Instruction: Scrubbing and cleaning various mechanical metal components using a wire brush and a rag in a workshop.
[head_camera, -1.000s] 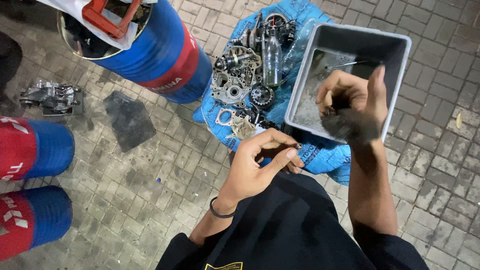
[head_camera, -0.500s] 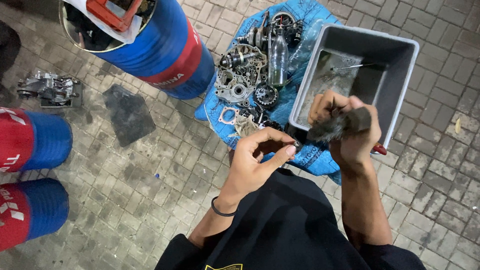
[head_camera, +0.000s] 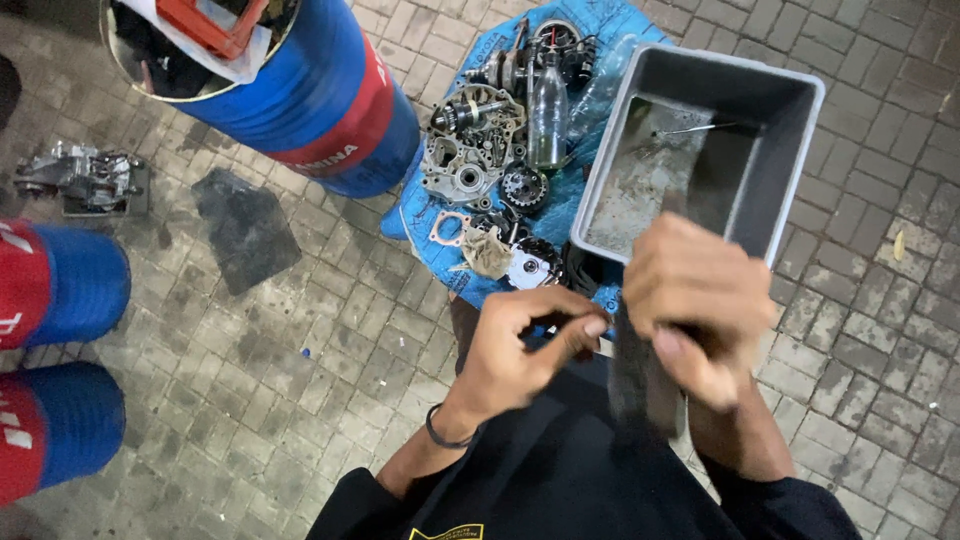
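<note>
blue drum (head_camera: 300, 90) top left, red label band (head_camera: 350, 120) with white lettering

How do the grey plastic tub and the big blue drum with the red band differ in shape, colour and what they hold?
The grey tub is rectangular and sits half on the blue tarp; the blue drum is round and stands on the paving. The tub is plain grey; the drum is blue with a red band. The tub holds a dirty residue; the drum holds a red object on white material. Both are open-topped.

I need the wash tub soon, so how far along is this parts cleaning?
Done: the engine parts lie stripped on the blue sheet. In hand: the right hand grips a dark blurred piece; the left hand pinches something small. Left: the grey tub holds murky liquid, and the parts look unassembled.
</note>
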